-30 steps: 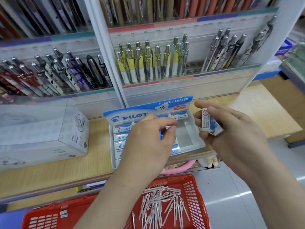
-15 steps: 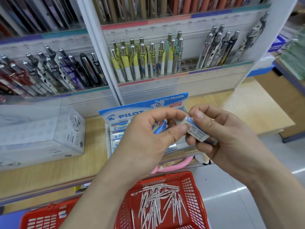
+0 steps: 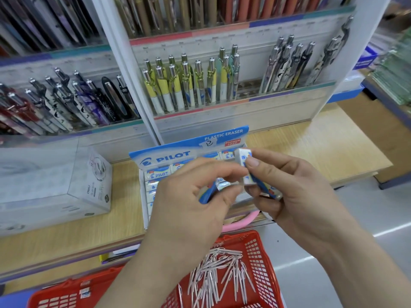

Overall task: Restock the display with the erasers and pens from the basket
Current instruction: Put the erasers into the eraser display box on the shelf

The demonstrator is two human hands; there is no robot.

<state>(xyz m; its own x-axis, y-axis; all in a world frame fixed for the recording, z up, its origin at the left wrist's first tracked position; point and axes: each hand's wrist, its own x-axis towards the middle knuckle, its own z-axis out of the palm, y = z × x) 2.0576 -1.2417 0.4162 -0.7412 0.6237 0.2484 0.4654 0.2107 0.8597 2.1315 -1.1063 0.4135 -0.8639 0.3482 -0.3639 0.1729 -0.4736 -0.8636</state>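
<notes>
gripping eraser (image 3: pixel 220 184) in left hand (image 3: pixel 193 201) | pinching second eraser (image 3: pixel 241 155) in right hand (image 3: pixel 291 192) | slot flat into pilot box (image 3: pixel 169 155), label up

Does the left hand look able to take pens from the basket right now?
Probably not yet: the left hand grips an eraser. The pens lie uncovered in the basket below.

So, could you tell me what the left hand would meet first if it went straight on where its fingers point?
Probably the eraser held in the right hand; the left hand looks almost against it.
</notes>
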